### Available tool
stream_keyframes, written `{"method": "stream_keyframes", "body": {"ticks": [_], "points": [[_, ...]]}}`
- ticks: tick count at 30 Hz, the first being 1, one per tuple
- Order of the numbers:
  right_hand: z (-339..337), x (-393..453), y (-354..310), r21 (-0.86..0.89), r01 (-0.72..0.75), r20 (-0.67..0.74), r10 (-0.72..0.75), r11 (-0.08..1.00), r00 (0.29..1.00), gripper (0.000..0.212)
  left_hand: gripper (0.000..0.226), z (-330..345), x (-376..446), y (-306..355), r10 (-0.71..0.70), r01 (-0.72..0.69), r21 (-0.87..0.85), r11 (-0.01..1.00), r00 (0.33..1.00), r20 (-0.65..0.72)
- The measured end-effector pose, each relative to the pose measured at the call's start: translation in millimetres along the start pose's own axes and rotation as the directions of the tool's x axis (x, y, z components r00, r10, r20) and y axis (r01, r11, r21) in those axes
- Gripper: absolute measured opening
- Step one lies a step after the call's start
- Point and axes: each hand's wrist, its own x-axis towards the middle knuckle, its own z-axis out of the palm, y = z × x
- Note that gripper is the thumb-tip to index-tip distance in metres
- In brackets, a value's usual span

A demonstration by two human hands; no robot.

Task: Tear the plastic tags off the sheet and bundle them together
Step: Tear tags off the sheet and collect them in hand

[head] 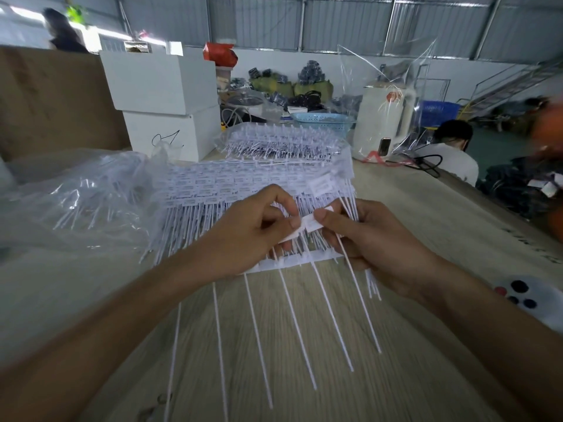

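Your left hand (256, 233) pinches the sheet (292, 260) held above the near table, your right hand (374, 239) grips loose tags (316, 223); they look light, springy—hold by the flat heads.

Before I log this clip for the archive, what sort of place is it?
Probably a factory or packing workshop: corrugated metal walls, stacked white boxes, and bulk piles of plastic tags on a long wooden table.

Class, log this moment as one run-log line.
left hand: holds tag sheet | right hand: pinches tag, grips torn tags | step: tearing
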Motion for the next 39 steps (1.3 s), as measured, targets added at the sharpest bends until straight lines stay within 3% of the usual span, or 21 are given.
{"method": "stream_keyframes", "body": {"ticks": [3,8,11,13,15,17,19,20,21,23,25,26,28,33,36,39], "points": [[-1.6,-1.1,2.6,0.015,0.002,0.060,-0.003,1.000,0.998,0.021,0.008,-3.7,1.4,-1.5,-0.045,0.045,-0.016,0.999,0.999,0.003],[-6.0,-4.8,1.1,-0.261,0.342,0.172,-0.305,0.903,0.937,0.021,0.020,-12.7,-0.5,2.2,-0.060,0.068,-0.206,0.976,0.997,0.049],[-5.8,-3.1,0.7,-0.451,0.494,0.195,-0.458,0.743,0.867,0.016,0.016,-15.7,-0.6,2.8,-0.099,0.113,-0.290,0.950,0.993,0.064],[-6.9,-2.1,-0.3,-0.587,0.580,0.243,-0.561,0.565,0.791,0.017,0.004,-16.1,-1.5,3.0,-0.095,0.132,-0.331,0.934,0.987,0.126],[-7.7,-2.1,-2.0,-0.653,0.652,0.336,-0.623,0.386,0.706,0.016,0.012,-15.3,-2.0,3.2,-0.097,0.152,-0.385,0.910,0.983,0.158],[-11.0,-2.2,-2.6,-0.677,0.675,0.404,-0.619,0.292,0.673,0.010,0.012,-17.0,-2.1,3.0,-0.106,0.171,-0.408,0.897,0.979,0.176],[-18.0,-1.6,-5.6,-0.755,0.608,0.347,-0.637,0.245,0.689,0.014,0.005,-20.5,-3.8,1.5,-0.076,0.190,-0.371,0.909,0.951,0.300],[-23.6,-0.5,-8.4,-0.795,0.533,0.239,-0.658,0.290,0.714,0.019,0.005,-22.0,-5.4,1.1,-0.057,0.198,-0.331,0.923,0.918,0.392],[-30.6,1.2,-12.0,-0.791,0.459,0.094,-0.661,0.405,0.745,0.021,0.008,-22.5,-7.0,1.5,-0.050,0.202,-0.286,0.937,0.885,0.462],[-43.7,3.0,-18.6,-0.673,0.368,-0.132,-0.594,0.642,0.794,0.020,0.012,-19.3,-7.0,1.4,-0.087,0.216,-0.231,0.949,0.881,0.465],[-47.3,3.6,-20.1,-0.542,0.335,-0.198,-0.504,0.771,0.841,0.005,0.014,-16.1,-6.1,0.8,-0.120,0.227,-0.250,0.941,0.917,0.381],[-46.3,4.0,-19.0,-0.501,0.306,-0.205,-0.455,0.810,0.867,0.008,0.013,-16.0,-6.1,0.0,-0.122,0.231,-0.273,0.934,0.924,0.364],[-44.2,5.9,-13.5,-0.407,0.263,-0.186,-0.361,0.875,0.914,0.025,0.018,-19.6,-6.4,-3.1,-0.113,0.238,-0.299,0.924,0.918,0.381],[-44.9,8.0,-5.2,-0.224,0.205,-0.058,-0.223,0.953,0.973,0.039,0.040,-22.1,-4.6,-6.4,-0.104,0.198,-0.211,0.957,0.916,0.388],[-44.4,6.2,-11.3,-0.192,0.238,-0.087,-0.258,0.952,0.962,0.024,0.040,-22.2,-2.6,-6.8,-0.111,0.185,-0.229,0.956,0.948,0.300],[-42.3,5.1,-16.9,-0.257,0.305,-0.133,-0.346,0.917,0.929,0.023,0.034,-23.9,-3.3,-7.5,-0.104,0.173,-0.250,0.953,0.958,0.267]]}}
